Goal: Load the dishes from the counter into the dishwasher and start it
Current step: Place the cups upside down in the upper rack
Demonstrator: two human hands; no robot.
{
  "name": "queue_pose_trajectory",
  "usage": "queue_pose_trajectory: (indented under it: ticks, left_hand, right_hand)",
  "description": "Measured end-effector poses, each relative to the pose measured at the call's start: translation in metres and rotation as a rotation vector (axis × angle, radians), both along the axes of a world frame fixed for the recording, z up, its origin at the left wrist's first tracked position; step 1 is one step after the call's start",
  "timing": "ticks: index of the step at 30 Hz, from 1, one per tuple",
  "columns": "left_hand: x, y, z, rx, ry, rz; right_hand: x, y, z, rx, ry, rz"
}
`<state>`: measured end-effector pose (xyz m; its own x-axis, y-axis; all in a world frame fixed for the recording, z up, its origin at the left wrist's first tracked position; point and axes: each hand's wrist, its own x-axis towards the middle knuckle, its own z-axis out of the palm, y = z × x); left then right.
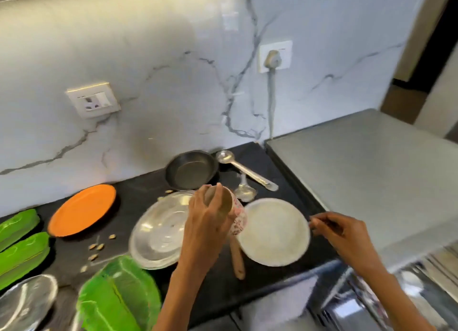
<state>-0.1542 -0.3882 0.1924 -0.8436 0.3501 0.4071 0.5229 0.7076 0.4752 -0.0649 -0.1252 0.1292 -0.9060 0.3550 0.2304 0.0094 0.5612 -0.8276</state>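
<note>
Two hands work over the counter (138,189), a black slab against a marbled wall. The left hand (208,221) has its fingers curled round a cup (235,214), white with a red pattern, lifted and tilted above the gap between a steel plate (158,234) and a white plate (275,231). The right hand (344,234) hovers just off the white plate's right rim, near the counter's right edge; its fingertips are drawn close together, but blur hides whether they pinch anything.

A wooden handle (238,261) lies on the counter under the cup, between the two plates, pointing to the front edge. Behind the plates, near the back edge, sits a dark pan (192,169); beside it lie a ladle (245,169) and a spoon (245,190), the spoon just beyond the white plate. An orange plate (83,210) sits left of the steel plate. Green leaf-shaped plates (119,296) fill the front left corner and left edge, with another steel dish (27,303) at the far left. Small husks (98,246) are scattered between them. At the right, the dishwasher (371,303) stands open below a grey top.
</note>
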Motion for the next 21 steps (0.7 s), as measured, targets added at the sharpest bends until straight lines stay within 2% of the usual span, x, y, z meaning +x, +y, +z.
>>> queue_pose_trajectory:
  ticks: [3, 7, 11, 14, 17, 21]
  left_hand:
    - [0.055, 0.076, -0.014, 0.054, -0.007, -0.174]
    - [0.128, 0.181, -0.036, 0.071, -0.106, -0.413]
    - [0.182, 0.258, -0.064, 0.042, -0.2, -0.615]
    - [0.214, 0.296, -0.094, 0.055, -0.298, -0.69]
    - [0.23, 0.337, -0.139, 0.038, -0.358, -0.764]
    - [0.232, 0.381, -0.202, 0.03, -0.472, -0.82]
  right_hand:
    - [0.066, 0.057, -0.007, -0.015, -0.012, -0.086]
    - [0.166, 0.127, -0.022, 0.006, -0.062, -0.274]
    - [0.244, 0.175, -0.053, -0.002, -0.139, -0.459]
    - [0.285, 0.194, -0.081, -0.04, -0.17, -0.546]
    - [0.311, 0.209, -0.121, -0.06, -0.153, -0.569]
    - [0.32, 0.228, -0.191, -0.079, -0.175, -0.46]
